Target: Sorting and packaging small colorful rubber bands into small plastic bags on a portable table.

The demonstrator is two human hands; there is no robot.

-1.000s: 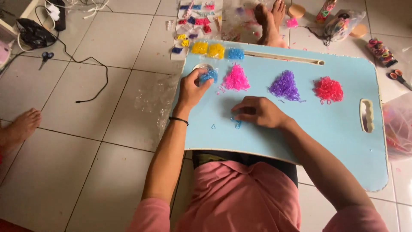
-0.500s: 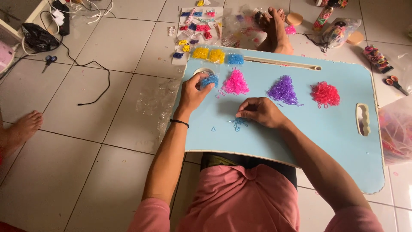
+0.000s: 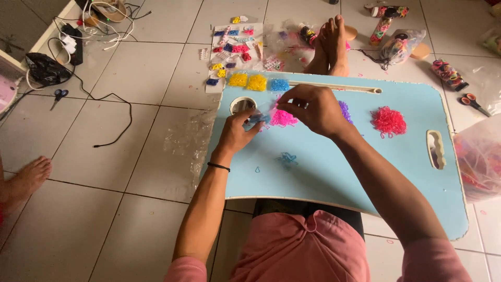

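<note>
A light blue lap table (image 3: 365,172) lies across my legs. On it sit piles of tiny rubber bands: pink (image 3: 284,119), purple (image 3: 344,110) and red (image 3: 388,121). My left hand (image 3: 235,133) rests near the table's round cup hole (image 3: 241,104), its fingers closed on a clump of blue bands (image 3: 258,119). My right hand (image 3: 313,108) hovers over the pink pile, fingertips pinched together close to the left hand's fingers. What they pinch is too small to see. A small cluster of blue bands (image 3: 286,158) lies loose mid-table.
Packets of yellow bands (image 3: 248,81) and other coloured bands lie on the tiled floor beyond the table, beside another person's feet (image 3: 331,44). Scissors (image 3: 60,95) and a black cable (image 3: 104,122) lie left, a bare foot (image 3: 31,175) far left. A plastic bag (image 3: 480,162) sits right.
My right hand left the middle of the table, where the small blue cluster now lies, and moved up toward the left hand and the pink pile. The left hand stayed by the blue bands.
</note>
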